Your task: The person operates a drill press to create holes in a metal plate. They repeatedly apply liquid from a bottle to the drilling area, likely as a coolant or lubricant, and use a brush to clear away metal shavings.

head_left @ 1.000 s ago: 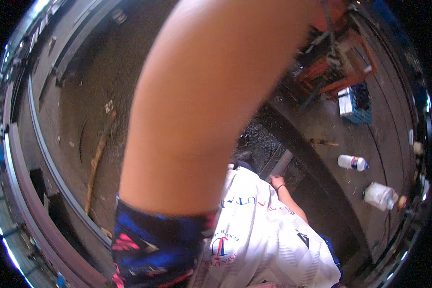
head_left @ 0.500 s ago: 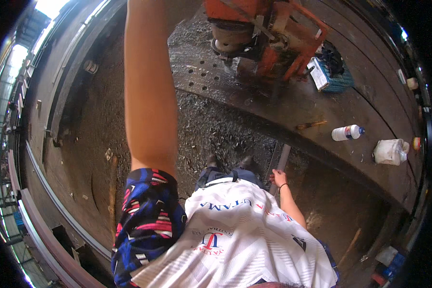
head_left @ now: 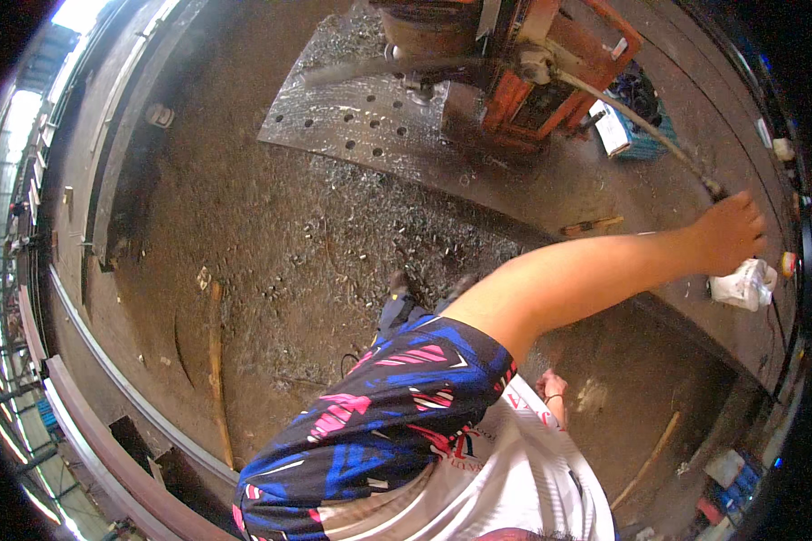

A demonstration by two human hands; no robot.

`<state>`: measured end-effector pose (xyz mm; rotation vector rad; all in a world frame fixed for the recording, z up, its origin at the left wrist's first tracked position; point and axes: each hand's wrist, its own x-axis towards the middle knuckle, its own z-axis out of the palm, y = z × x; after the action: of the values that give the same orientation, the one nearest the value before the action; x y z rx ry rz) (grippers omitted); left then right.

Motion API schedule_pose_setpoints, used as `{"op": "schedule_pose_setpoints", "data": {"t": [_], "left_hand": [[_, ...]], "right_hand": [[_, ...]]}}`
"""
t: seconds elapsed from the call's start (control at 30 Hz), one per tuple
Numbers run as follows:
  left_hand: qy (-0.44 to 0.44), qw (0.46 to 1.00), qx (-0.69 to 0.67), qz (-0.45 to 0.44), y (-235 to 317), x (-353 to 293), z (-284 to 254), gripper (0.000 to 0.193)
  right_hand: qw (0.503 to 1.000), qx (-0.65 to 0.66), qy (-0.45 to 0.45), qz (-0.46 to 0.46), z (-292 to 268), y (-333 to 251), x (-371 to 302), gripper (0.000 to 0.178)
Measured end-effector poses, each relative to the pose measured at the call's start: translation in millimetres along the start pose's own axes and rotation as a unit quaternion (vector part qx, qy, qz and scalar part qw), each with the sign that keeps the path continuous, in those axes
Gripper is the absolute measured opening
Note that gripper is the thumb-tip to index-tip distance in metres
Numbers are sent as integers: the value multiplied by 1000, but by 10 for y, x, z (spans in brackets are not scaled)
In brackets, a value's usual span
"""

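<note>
The fingers of the left hand (head_left: 729,233) are held bent and close together at the end of a long lever (head_left: 672,147); whether they are closed around its grip cannot be told. By this lever, the space between the hand and the hub of an orange machine (head_left: 512,90) is spanned, the hand being held well out to the machine's right and nearer the body. The right hand (head_left: 551,385) is held low on the near side of the machine, its fingers loosely curled; whether anything is touched by them cannot be told. A white plastic container (head_left: 742,286) is seen just beyond the left hand, farther from the machine. A blue crate (head_left: 654,142) is set just right of the machine, and a perforated metal plate (head_left: 410,135) is seen to its left.
</note>
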<state>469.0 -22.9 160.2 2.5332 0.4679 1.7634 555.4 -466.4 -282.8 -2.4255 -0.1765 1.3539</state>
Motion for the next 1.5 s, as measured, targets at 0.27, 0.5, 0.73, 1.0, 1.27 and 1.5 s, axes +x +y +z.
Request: {"op": "schedule_pose_setpoints", "data": {"t": [0.27, 0.5, 0.73, 1.0, 1.27, 1.5], "left_hand": [[-167, 969, 175, 42, -142, -1889, 405, 25], [-224, 974, -28, -16, -373, -2293, -457, 34], [-47, 837, 182, -515, -1846, -3989, -2053, 20], [-72, 643, 344, -681, -2922, -3953, -2246, 95], [-81, 570, 373, -728, -3275, -3842, -2196, 106], [121, 584, 360, -717, -3138, -4042, -2768, 56]], "right_hand": [[827, 158, 342, -417, -176, -2680, -1244, 41], [719, -121, 194, -657, -455, -5072, -1536, 37], [604, -335, 170, -703, -291, -5035, -1120, 47], [732, -262, 80, -624, 648, -4777, -748, 57], [780, -182, 68, -594, 1032, -4604, -577, 63], [785, -173, 19, -595, 1118, -4714, -700, 58]]}}
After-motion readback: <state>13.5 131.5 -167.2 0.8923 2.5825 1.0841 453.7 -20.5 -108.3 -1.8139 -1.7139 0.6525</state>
